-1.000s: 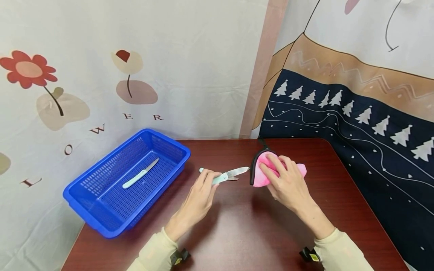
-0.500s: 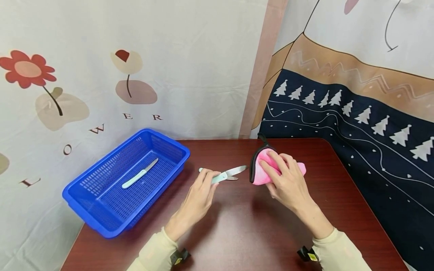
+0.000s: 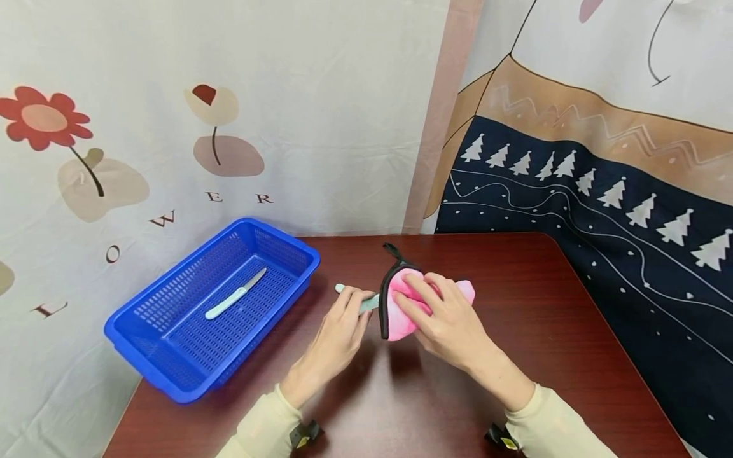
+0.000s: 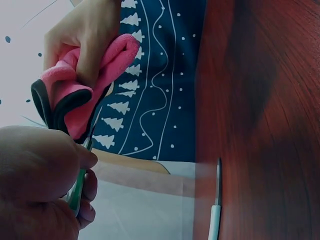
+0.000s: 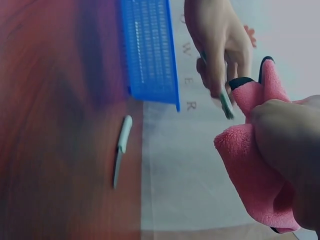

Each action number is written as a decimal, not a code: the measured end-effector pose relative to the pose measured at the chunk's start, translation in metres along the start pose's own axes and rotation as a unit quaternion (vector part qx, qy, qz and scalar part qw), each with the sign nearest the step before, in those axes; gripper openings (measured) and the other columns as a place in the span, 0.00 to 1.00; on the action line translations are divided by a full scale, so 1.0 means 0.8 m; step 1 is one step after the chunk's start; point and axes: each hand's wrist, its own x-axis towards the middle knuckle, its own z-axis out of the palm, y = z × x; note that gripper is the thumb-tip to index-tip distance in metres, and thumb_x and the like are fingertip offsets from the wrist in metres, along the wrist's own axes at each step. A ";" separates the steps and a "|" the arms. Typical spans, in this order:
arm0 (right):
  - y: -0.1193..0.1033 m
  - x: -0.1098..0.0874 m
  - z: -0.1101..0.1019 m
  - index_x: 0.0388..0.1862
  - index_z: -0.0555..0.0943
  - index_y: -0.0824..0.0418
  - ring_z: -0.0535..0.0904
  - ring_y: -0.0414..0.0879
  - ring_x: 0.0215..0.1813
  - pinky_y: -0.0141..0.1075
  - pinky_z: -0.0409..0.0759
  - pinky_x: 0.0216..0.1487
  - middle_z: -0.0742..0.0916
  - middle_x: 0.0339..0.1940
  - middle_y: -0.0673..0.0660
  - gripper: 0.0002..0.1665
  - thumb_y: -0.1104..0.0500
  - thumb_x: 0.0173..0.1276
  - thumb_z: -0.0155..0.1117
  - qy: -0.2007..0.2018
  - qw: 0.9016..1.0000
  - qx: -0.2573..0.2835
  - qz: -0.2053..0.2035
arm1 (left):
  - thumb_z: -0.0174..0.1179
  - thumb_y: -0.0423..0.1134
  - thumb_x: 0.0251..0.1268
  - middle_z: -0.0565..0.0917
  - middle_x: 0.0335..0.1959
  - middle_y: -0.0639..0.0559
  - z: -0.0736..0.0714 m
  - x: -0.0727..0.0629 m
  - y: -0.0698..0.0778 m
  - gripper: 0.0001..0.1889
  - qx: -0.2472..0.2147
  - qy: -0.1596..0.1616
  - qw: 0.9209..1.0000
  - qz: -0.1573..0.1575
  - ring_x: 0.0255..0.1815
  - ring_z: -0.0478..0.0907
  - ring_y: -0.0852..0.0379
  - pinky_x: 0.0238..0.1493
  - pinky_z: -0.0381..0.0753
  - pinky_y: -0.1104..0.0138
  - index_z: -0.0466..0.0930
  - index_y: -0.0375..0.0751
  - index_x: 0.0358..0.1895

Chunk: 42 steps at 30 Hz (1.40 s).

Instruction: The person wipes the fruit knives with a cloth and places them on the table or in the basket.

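My left hand (image 3: pixel 332 334) grips the mint handle of a small knife (image 3: pixel 369 304). In the head view its blade is hidden behind a folded pink cloth (image 3: pixel 396 318) with black trim and a black hanging loop. My right hand (image 3: pixel 455 327) pinches this cloth, its fingers pressed into the fold. In the left wrist view, the cloth (image 4: pixel 117 57) lies against the blade end, just above the green-looking handle (image 4: pixel 77 192). Another knife (image 5: pixel 125 134) with a pale handle lies on the table, mostly covered by my left hand in the head view.
A blue perforated basket (image 3: pixel 172 375) stands at the left of the brown table (image 3: pixel 544 305), and a third pale-handled knife (image 3: pixel 235 296) lies in it. Printed curtains (image 3: pixel 343 127) hang behind the table, and a dark tree-patterned one (image 3: pixel 601 254) at the right.
My right hand has carried the pink cloth leftward, over the blade that showed before. The left hand and its knife have stayed nearly in place.
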 end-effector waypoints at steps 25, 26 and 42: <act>0.003 -0.006 0.003 0.66 0.90 0.56 0.82 0.62 0.57 0.52 0.85 0.53 0.89 0.66 0.64 0.33 0.60 0.58 0.81 -0.032 0.999 -0.038 -0.001 | 0.66 0.25 0.80 0.83 0.51 0.44 -0.003 -0.001 0.000 0.13 0.004 -0.019 1.000 0.001 0.47 0.86 0.50 0.49 0.89 0.56 0.82 0.32 0.62; 0.005 -0.007 0.001 0.66 0.90 0.56 0.82 0.63 0.58 0.52 0.85 0.54 0.89 0.66 0.64 0.33 0.59 0.59 0.81 -0.034 0.999 -0.039 0.001 | 0.66 0.25 0.79 0.83 0.51 0.44 -0.004 -0.001 0.000 0.14 0.005 -0.018 1.000 0.000 0.47 0.85 0.49 0.49 0.89 0.56 0.82 0.32 0.62; 0.034 -0.025 -0.012 0.67 0.89 0.57 0.82 0.68 0.56 0.57 0.89 0.51 0.87 0.67 0.67 0.39 0.60 0.52 0.87 -0.027 0.998 -0.040 0.041 | 0.67 0.26 0.78 0.83 0.51 0.45 -0.006 -0.003 0.000 0.13 0.004 -0.010 1.000 -0.009 0.44 0.84 0.53 0.47 0.89 0.57 0.83 0.32 0.61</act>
